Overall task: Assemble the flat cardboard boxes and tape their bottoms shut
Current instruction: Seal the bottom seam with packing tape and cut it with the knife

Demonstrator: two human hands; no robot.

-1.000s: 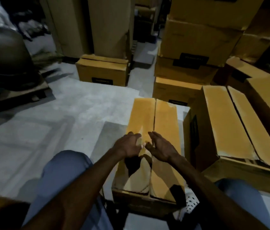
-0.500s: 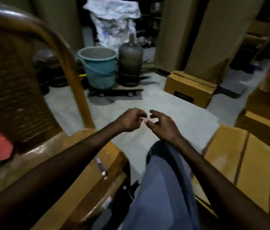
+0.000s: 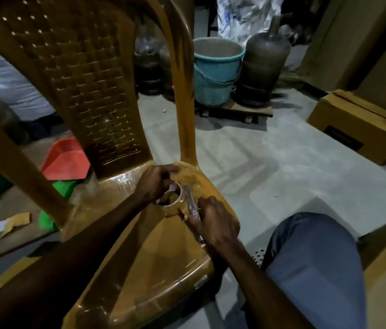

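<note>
On the brown plastic chair seat, the left hand is curling its grip around a tape roll, while the right hand is pinching a metal blade just beside it.

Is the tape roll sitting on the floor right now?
No, the tape roll rests on the seat of the plastic chair, with the left hand gripping it.

The brown plastic chair is cropped top and left, the right hand hides the thin metallic tool's near end, and the far-right brown cardboard box runs off-frame.
</note>
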